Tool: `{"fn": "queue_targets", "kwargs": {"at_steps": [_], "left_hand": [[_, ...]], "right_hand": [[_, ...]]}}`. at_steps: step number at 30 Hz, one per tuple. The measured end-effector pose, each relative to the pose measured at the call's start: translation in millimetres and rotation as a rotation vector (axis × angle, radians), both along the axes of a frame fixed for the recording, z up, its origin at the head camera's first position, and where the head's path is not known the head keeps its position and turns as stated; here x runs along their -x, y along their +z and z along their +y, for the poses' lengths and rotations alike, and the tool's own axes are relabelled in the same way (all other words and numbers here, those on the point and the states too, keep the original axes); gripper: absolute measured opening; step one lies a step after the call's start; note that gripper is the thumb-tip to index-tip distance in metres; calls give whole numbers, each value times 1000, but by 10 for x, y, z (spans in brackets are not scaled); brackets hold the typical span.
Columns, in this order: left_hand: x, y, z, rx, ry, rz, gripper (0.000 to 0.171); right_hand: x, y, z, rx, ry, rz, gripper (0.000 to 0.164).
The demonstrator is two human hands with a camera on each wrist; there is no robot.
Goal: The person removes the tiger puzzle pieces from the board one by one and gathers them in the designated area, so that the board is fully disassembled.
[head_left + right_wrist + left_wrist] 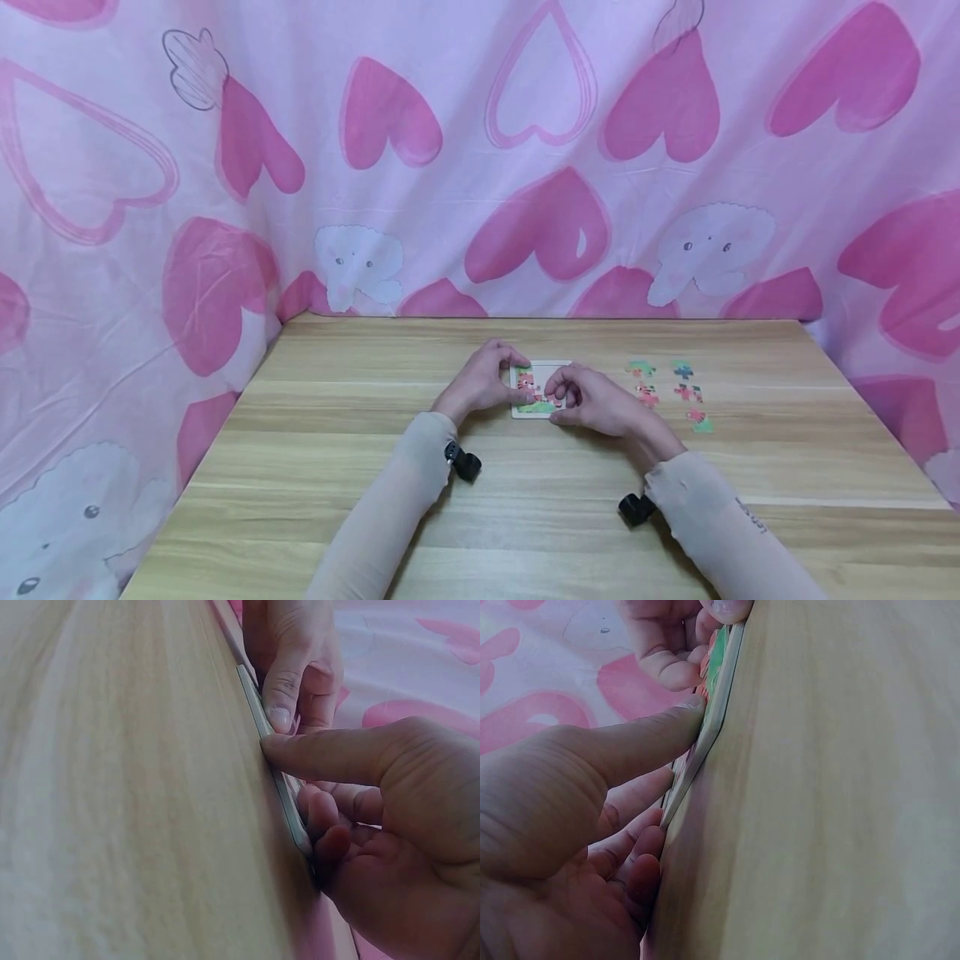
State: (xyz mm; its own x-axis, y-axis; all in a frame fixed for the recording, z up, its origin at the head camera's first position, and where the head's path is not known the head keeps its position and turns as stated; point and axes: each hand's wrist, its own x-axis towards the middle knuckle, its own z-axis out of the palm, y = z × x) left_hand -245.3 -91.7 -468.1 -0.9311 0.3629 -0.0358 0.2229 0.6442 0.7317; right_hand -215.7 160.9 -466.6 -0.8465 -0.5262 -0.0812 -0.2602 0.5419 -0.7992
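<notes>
A small jigsaw tray (542, 364) with a pale rim lies on the table, partly filled with red and green puzzle pieces (536, 408) along its left and near sides. My left hand (483, 383) grips the tray's left side, thumb over the pieces, fingers at the far edge. At the tray's near right, my right hand (600, 400) bends its fingers over a puzzle piece (557, 402), with its thumb by the front rim. Both hands touch the tray in the left wrist view, the left hand (570, 795) nearer. The right fingers partly hide the piece.
Several loose puzzle pieces (687, 392) lie in two columns to the right of the tray. The wooden table (360, 375) ends at the back against a pink heart-patterned cloth (450, 200). A small black camera sits at each wrist.
</notes>
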Motion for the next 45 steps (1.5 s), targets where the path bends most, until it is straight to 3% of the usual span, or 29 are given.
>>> {"fn": "queue_targets", "kwargs": {"at_steps": [16, 36, 45], "left_hand": [[1, 0, 0, 6, 6, -2, 54], [-9, -9, 2, -6, 21, -21, 54], [-7, -1, 10, 10, 17, -13, 55]], "right_hand": [[5, 6, 17, -4, -26, 46, 30], [47, -63, 121, 158, -84, -106, 38], [33, 93, 253, 70, -60, -15, 38]]}}
